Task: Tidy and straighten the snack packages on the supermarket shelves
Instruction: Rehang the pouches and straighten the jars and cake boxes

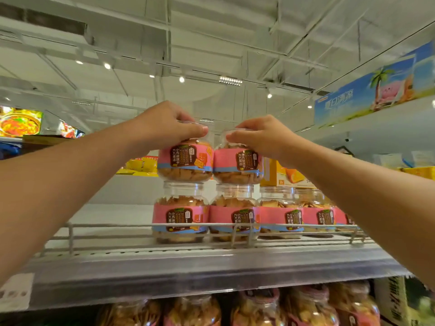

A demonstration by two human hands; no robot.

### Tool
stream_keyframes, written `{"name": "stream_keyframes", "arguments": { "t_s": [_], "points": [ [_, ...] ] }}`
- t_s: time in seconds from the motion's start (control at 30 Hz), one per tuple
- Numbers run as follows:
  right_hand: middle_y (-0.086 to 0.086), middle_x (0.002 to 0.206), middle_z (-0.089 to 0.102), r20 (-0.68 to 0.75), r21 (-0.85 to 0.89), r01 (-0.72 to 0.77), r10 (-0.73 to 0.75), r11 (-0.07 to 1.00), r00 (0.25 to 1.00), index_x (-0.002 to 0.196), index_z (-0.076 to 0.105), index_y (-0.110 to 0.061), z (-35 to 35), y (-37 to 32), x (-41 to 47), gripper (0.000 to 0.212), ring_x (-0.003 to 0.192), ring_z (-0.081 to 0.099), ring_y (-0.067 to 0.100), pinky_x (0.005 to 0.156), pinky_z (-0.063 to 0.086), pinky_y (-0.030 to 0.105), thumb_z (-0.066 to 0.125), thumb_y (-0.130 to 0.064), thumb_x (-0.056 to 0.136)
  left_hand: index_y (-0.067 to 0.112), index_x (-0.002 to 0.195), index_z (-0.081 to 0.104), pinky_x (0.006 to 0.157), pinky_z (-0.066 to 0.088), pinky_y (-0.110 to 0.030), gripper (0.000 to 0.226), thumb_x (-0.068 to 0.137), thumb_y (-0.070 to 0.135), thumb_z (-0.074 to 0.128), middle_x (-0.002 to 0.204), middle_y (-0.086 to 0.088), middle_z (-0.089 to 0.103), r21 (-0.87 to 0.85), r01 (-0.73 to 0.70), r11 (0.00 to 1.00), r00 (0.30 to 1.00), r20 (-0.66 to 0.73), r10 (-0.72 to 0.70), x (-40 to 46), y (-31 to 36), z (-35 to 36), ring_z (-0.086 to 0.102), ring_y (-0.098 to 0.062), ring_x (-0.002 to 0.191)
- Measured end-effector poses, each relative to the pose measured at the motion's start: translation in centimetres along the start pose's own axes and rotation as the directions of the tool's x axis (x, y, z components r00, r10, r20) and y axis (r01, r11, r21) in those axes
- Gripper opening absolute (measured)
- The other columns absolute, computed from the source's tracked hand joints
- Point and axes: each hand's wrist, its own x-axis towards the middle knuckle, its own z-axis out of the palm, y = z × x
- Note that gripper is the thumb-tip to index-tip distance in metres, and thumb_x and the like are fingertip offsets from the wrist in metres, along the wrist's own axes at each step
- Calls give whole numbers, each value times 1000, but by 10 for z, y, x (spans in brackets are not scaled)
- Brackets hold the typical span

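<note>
The grey metal shelf (211, 262) I face, edged by a white wire rail (146, 225), carries a row of four clear cookie jars (280, 217) with pink labels standing directly on it, touching side by side, behind that rail

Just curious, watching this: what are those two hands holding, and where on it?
Each hand grips the clear lid of a pink-labelled clear plastic biscuit jar on the upper tier: left hand on the left jar, right hand on the right jar.
</note>
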Motion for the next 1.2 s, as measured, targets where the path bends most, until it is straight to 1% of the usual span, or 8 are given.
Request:
{"name": "stream_keyframes", "arguments": {
  "t_s": [0.1,0.27,0.4,0.53,0.93,1.03,1.13,1.2],
  "points": [
    [-8,75,74,38,39,28,-30,999,999,87,75,-26,2,11,8,21,70,72,8,65,59,27,73,-46,79,29,98,73,71,50,-24,33,78,55,72,91,11,71,6,37,999,999,-12,-37,0,1,2,66,-6,88],
    [-7,86,75,65,61,40,-44,997,997,102,72,-28,5,17,10,33,75,72,7,72,60,29,69,-53,80,34,118,53,89,52,-43,56,73,61,72,107,2,64,-65,160,985,986,-25,-162,-13,-1,-1,65,-18,96],
    [-10,94,70,161,139,-19,-4,990,987,113,60,-33,0,18,3,40,81,72,10,66,58,27,71,-51,80,39,121,50,71,61,-42,70,60,53,81,100,-2,69,-172,224,959,972,115,-207,-25,-5,-3,74,-16,78],
    [-7,79,74,178,204,-36,-1,978,984,98,57,-38,3,19,-2,28,73,74,11,58,59,25,76,-38,78,36,116,57,69,61,-43,82,40,57,80,96,-2,71,-206,221,953,973,121,-199,-26,-6,-3,74,-18,79],
    [-6,86,72,94,70,-74,68,995,993,93,49,-43,12,11,-11,31,72,73,8,71,62,38,70,-52,71,43,125,44,75,60,-47,58,76,46,75,100,-1,67,-224,230,947,972,93,-214,-26,-17,2,72,-21,86],
    [-5,103,70,60,-8,-105,105,994,993,122,46,-35,13,6,-15,56,80,72,12,78,61,40,67,-55,74,38,142,33,76,56,-35,76,78,47,73,115,0,62,-230,236,944,971,102,-218,-26,-12,3,66,-15,91],
    [6,136,53,-58,-76,-107,103,991,993,148,28,-25,14,-2,-24,83,110,61,22,95,52,42,65,-56,80,40,149,17,91,43,-33,90,78,55,70,148,-6,37,-150,98,984,990,-83,-111,-30,-7,5,48,-14,118],
    [6,147,45,-168,-141,-15,-9,990,986,149,28,-21,11,-5,-36,79,127,50,23,100,42,33,64,-50,85,27,145,30,100,37,-35,75,79,48,60,145,-4,38,99,-155,983,930,-320,179,-44,-2,12,39,-20,129]
  ]
}}
